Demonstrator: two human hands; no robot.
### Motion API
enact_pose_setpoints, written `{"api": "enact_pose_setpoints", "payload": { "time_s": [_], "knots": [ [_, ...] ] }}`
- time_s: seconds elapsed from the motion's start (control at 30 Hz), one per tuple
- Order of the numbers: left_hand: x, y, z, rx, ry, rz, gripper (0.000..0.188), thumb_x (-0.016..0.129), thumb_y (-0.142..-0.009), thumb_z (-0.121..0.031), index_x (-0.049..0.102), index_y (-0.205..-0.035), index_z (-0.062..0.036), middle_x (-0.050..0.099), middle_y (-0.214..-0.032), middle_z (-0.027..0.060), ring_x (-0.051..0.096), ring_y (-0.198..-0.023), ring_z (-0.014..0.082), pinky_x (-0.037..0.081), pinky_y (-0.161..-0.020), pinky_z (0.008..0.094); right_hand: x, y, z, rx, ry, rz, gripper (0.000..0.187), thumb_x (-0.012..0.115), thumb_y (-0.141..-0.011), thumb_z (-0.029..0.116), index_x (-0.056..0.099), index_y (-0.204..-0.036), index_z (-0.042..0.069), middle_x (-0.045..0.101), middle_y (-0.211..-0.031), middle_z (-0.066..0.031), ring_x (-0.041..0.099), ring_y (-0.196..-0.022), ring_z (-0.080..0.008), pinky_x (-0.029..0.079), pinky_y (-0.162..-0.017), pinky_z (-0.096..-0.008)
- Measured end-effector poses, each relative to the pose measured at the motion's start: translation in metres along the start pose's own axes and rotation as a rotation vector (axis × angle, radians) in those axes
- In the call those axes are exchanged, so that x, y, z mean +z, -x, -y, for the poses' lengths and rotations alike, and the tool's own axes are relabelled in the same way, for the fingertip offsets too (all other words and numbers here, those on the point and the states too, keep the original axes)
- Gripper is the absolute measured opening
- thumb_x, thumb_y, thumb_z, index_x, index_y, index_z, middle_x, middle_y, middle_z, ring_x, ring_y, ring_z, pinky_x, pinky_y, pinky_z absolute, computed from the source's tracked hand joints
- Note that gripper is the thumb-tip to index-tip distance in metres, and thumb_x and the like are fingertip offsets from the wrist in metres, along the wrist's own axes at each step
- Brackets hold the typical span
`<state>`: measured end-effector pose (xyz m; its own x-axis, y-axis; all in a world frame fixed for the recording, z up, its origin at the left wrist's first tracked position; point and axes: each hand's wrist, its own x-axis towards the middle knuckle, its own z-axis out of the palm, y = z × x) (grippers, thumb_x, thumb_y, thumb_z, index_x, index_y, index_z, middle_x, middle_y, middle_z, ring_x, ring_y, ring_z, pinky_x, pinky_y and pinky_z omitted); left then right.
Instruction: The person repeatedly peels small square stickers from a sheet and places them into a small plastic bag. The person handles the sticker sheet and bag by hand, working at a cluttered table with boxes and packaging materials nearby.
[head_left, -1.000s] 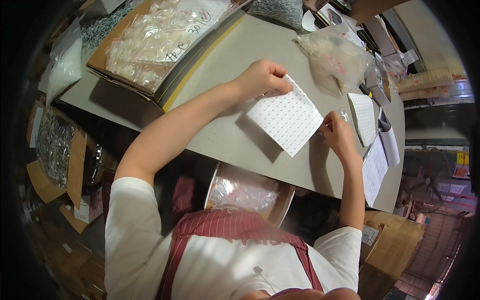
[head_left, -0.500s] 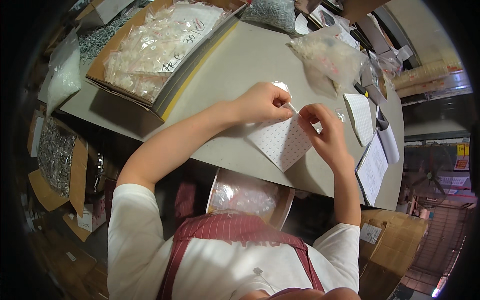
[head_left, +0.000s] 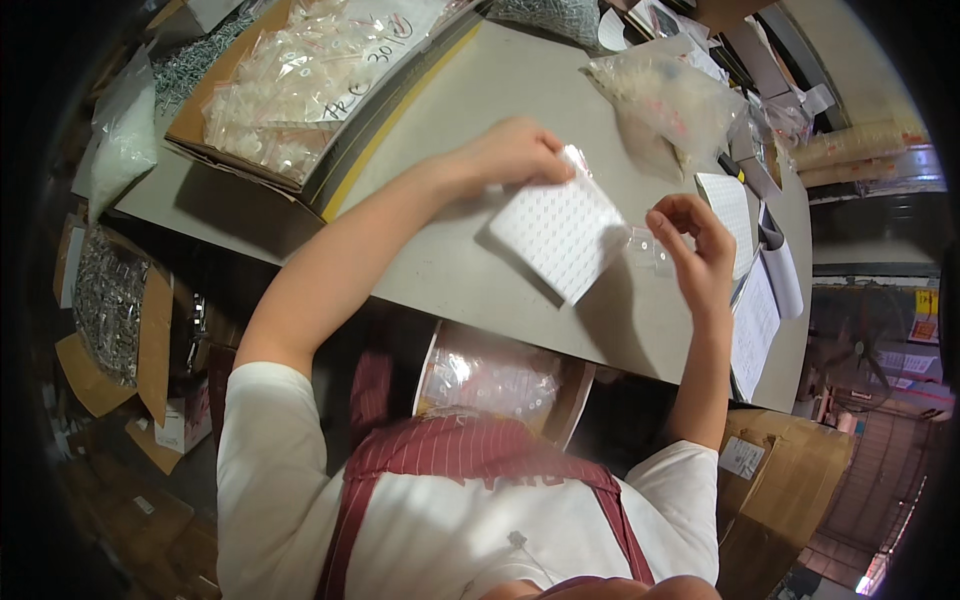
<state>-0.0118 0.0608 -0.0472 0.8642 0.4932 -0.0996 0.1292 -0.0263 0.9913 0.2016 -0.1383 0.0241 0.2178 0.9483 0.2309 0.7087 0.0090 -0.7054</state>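
Note:
My left hand [head_left: 515, 155] is closed on the upper corner of a white sheet [head_left: 565, 230] printed with rows of small marks, holding it tilted over the grey table. A bit of shiny clear film shows at that corner. To the right, my right hand [head_left: 697, 240] is raised over the table with fingers curled and thumb close to the index fingertip. Whatever sits in that pinch, if anything, is too small to make out. Just left of its fingers is a small clear plastic bag [head_left: 648, 247] with a tiny round white piece inside.
An open carton [head_left: 325, 185] full of small clear bags stands at the left on the table [head_left: 440, 290]. A larger clear bag [head_left: 665, 95] lies at the back right, near a white pad [head_left: 720, 200] and a clipboard [head_left: 752, 330]. Below the front edge sits a tub [head_left: 425, 385] of bagged pieces.
My hands have parted: the left moved up and away with the sheet, the right moved off to the right. The sheet has turned and lifted slightly. The small bag beside my right hand shows more plainly.

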Motion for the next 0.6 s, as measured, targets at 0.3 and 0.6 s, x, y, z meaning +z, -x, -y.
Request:
{"api": "enact_pose_setpoints", "payload": {
  "time_s": [0.3, 0.6],
  "knots": [
    [-0.026, -0.008, -0.01, -0.039, 0.756, -0.151, 0.03, 0.069, -0.098, -0.023, 0.072, -0.113, 0.0027, 0.076, -0.107, 0.011, 0.075, -0.089, 0.0144, 0.06, -0.08, 0.028, 0.006, 0.003, -0.051, 0.239, 0.05, 0.319, 0.019, 0.07, -0.095, 0.017, 0.07, -0.1, -0.002, 0.071, -0.084, -0.0056, 0.062, -0.076, -0.0114, 0.051, -0.072, -0.0292],
    [-0.026, -0.015, 0.0, -0.017, 0.738, -0.212, 0.036, 0.069, -0.096, -0.018, 0.069, -0.116, 0.0115, 0.074, -0.111, 0.0192, 0.074, -0.098, 0.0225, 0.06, -0.086, 0.0346, 0.005, -0.002, -0.036, 0.245, 0.721, 0.256, 0.019, 0.076, -0.09, 0.016, 0.068, -0.096, 0.0, 0.075, -0.088, -0.0149, 0.073, -0.082, -0.0294, 0.054, -0.074, -0.0392]
  ]
}}
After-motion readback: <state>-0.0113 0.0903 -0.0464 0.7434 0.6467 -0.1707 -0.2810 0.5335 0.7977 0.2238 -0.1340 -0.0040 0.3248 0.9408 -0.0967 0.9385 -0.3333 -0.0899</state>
